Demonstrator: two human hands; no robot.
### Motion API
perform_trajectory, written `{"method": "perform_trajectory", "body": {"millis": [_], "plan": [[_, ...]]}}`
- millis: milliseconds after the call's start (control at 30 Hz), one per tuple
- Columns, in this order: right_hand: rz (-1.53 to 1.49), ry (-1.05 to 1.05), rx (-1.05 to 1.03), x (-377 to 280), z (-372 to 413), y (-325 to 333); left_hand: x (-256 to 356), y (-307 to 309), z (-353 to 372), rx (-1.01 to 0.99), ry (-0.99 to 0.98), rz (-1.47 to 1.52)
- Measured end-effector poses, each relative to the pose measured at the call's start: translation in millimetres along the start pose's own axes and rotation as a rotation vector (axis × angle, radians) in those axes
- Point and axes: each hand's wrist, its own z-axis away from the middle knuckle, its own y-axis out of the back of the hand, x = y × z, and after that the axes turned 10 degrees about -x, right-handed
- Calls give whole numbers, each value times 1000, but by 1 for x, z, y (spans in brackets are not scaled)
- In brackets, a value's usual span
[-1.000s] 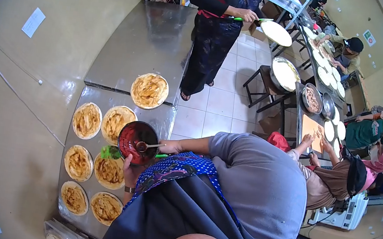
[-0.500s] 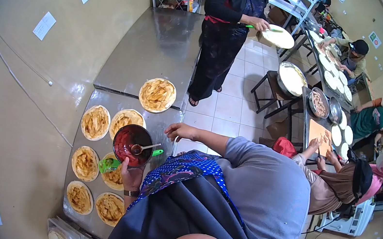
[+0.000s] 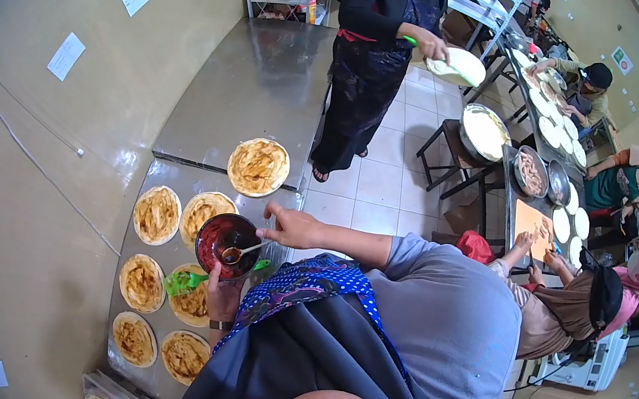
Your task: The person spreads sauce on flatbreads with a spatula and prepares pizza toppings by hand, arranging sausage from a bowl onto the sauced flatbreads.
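Note:
My left hand [image 3: 223, 294], with a band at its wrist, grips a dark bowl [image 3: 208, 237] with red sauce smeared inside. A spoon [image 3: 250, 249] leans in it, dark sauce in its head. A green spatula or brush [image 3: 182, 283] passes beneath the bowl, apparently against the same hand; its middle is hidden. My right hand [image 3: 293, 227] is at the spoon's handle end, fingers apart, not visibly closed on it. Around and below the bowl lie several flat dough rounds [image 3: 156, 214] spread with brown sauce; one round [image 3: 259, 167] sits farther up.
The rounds lie on a metal table [image 3: 249, 92] along the wall. Across the tiled floor, a person [image 3: 363, 67] holds a pale round and a green-handled tool. A stool bears a large bowl [image 3: 484, 133]. Co-workers handle dough and cut on an orange board [image 3: 530, 221] at right.
My right hand has moved down and left to the spoon's handle. The bowl has shifted slightly right. The standing person's tool hand and pale round have moved.

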Motion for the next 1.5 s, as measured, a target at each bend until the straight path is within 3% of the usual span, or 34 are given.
{"method": "perform_trajectory", "body": {"millis": [67, 167, 300, 400, 433, 600, 700, 800, 933, 1100, 1200, 1400, 1500], "plan": [[6, 78, 40, 8, -3, -5, -4, 4, -7, 40, 15, -31], [-117, 134, -110, 8, -4, 3, -5, 22, -19, 29, 61, 5], [-112, 78, -227, -2, -3, 15, -1, -21, -23, -56, 37, -90], [-39, 111, -242, -11, -2, 20, -5, -20, -28, -89, 74, -66], [95, 240, -123, -4, -4, 14, -8, -12, -33, -76, 107, -24], [143, 159, -143, -8, 3, 6, -10, -7, -35, -7, 260, 110], [431, 134, -36, -11, 7, -3, -18, -2, -24, -68, 120, -12], [630, 103, 24, -14, 3, -17, -19, 13, -10, -65, 136, -5], [685, 77, -33, -18, -1, -45, -22, 3, 24, -93, 88, 0], [519, 229, 1, -41, 22, -65, -13, -1, 71, 4, -55, -173], [464, 452, 198, -35, 26, -82, -10, 6, 89, 44, -102, -186], [456, 512, 410, -43, 26, -95, 2, 21, 120, 54, -135, -262], [486, 466, 303, -53, 31, -110, 3, 26, 138, 138, -126, -306]]}}
